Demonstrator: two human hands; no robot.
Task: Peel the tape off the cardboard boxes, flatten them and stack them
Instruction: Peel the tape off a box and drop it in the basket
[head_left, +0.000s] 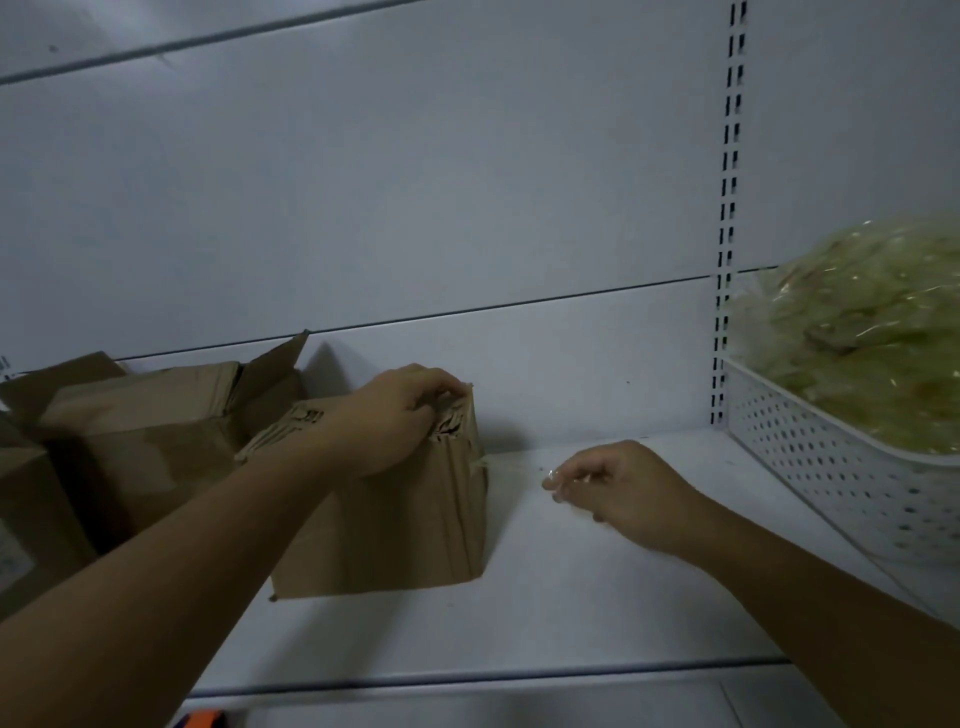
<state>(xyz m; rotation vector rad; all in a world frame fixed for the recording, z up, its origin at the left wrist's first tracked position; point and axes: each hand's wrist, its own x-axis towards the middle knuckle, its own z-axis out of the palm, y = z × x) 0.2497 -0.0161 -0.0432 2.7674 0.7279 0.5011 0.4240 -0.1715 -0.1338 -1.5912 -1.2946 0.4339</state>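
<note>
Left hand (395, 421) clamped on crumpled brown cardboard box (395, 525) top edge, right hand (618, 493) pinching clear tape strip (511, 467), white shelf (571, 597), box markings illegible

Shelf (571, 597): small box (395, 530) left of centre, open box (156, 431) behind-left of it, perforated basket (841, 467) at right edge holding bagged greens (872, 322).

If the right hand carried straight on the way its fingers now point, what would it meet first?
The right hand points left along the shelf, its fingertips pinched. First in that line looks to be the right face of the cardboard box under the left hand, though depth is unclear.
</note>
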